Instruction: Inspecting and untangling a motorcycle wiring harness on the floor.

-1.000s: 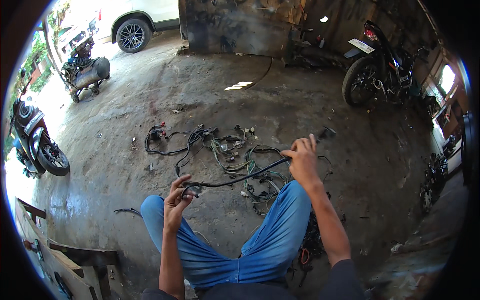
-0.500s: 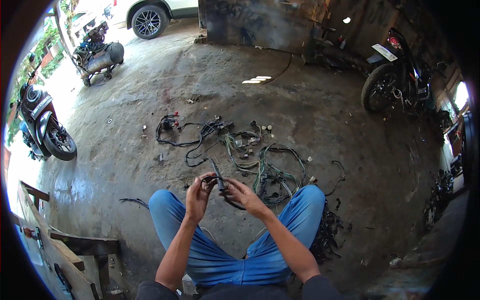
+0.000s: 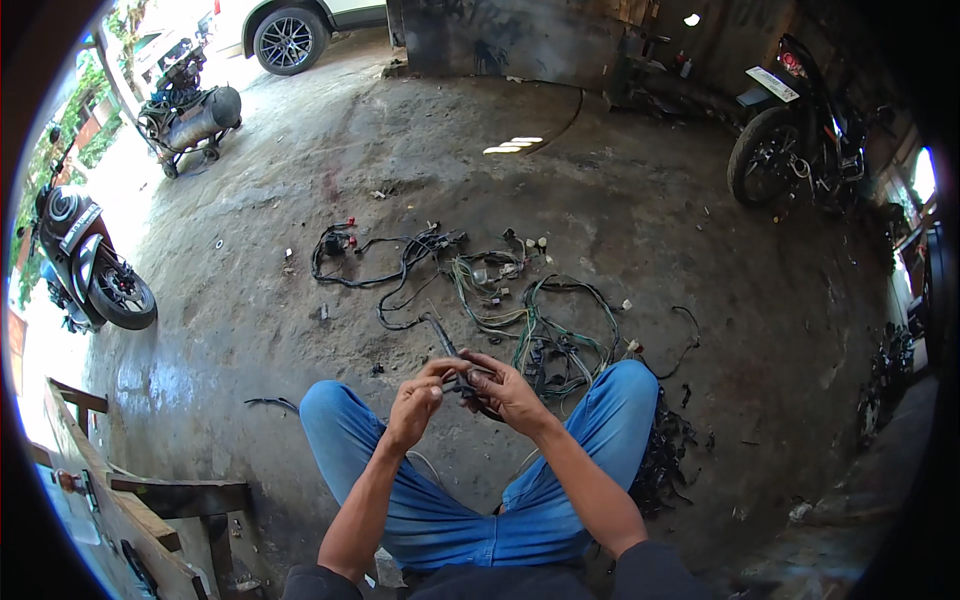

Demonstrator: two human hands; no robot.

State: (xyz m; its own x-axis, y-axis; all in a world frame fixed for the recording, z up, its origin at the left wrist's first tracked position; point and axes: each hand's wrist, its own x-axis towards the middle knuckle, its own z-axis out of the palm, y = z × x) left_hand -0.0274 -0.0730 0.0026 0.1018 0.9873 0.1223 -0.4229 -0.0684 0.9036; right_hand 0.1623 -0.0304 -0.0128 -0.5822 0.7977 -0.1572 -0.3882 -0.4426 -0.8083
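Observation:
Between my raised knees, my right hand point(image 3: 508, 396) is closed around a black-wrapped wiring harness point(image 3: 443, 337). Its wrapped end slants up and away from the fingers, toward the wires on the ground. My left hand point(image 3: 413, 402) is beside it, fingers pinched against the harness; a short dark piece shows between the two hands, but what the left fingers grip is too small to tell. Beyond my hands, the rest of the wiring lies on the floor: a black branch point(image 3: 403, 265) to the left, and green and black wires point(image 3: 570, 350) with pale connectors to the right.
Black scraps point(image 3: 665, 465) are heaped beside my right knee. A wooden bench point(image 3: 180, 497) stands at the lower left. Scooter point(image 3: 105, 270) and wheeled compressor point(image 3: 205, 118) are at the left, a motorcycle point(image 3: 790, 150) at the far right, a white car point(image 3: 345, 14) at the back.
My left hand has shifted right and closed in by the harness, and the dark loop it held is no longer visible. My right hand has moved slightly right. The view has tilted a little.

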